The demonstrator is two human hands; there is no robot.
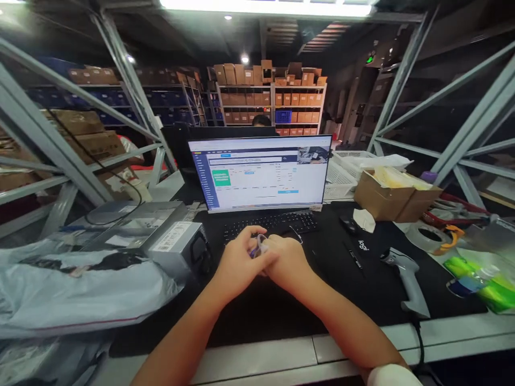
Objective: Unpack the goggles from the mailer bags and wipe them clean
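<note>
My left hand [237, 262] and my right hand [286, 260] meet over the black desk mat [322, 300], just in front of the black keyboard [277, 222]. Both are closed around a small object [258, 247] with clear and bluish parts; I cannot make out what it is. A monitor [261, 171] showing a web form with a green box stands behind the keyboard.
A grey barcode scanner [406, 276], a pen [354, 256] and a black mouse [349, 224] lie right of my hands. An open cardboard box [382, 201], tape rolls [432, 236] and green packets [483, 279] sit farther right. A grey printer [161, 238] and grey mailer bags [80, 284] are at left.
</note>
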